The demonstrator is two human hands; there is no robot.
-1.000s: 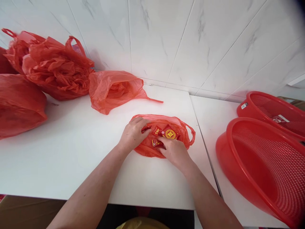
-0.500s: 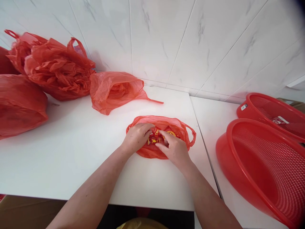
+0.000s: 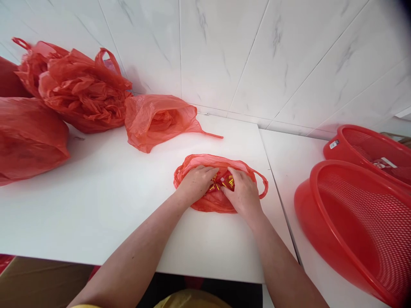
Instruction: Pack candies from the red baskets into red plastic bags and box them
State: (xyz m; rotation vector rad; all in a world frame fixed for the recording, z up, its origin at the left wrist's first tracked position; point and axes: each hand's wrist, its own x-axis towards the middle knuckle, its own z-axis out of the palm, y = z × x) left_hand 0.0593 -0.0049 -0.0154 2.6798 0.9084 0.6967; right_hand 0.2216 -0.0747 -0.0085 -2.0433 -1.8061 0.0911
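Observation:
An open red plastic bag (image 3: 221,206) lies on the white table, its mouth facing up and one loop handle out to the right. Inside it are several small candies (image 3: 213,187) in shiny red wrappers with gold print. My left hand (image 3: 198,184) reaches into the bag from the left, fingers curled over some of these candies; its fingertips are partly hidden. From the right, my right hand (image 3: 245,193) has thumb and fingers around a larger red wrapped candy (image 3: 228,181) with gold lettering. The two hands face each other, close together.
Behind the bag, another open red plastic bag (image 3: 160,122) lies on its side. Crumpled red bags (image 3: 83,94) are heaped at the back left, beside a full-looking red bag (image 3: 28,137). Two red mesh baskets (image 3: 313,214) stand on the right. A tiled wall (image 3: 208,55) closes off the back.
My hands have come down closer around the candies, and the wrappers between them have shifted. The right hand's thumb and fingers now close about one packet. The whole view has moved slightly.

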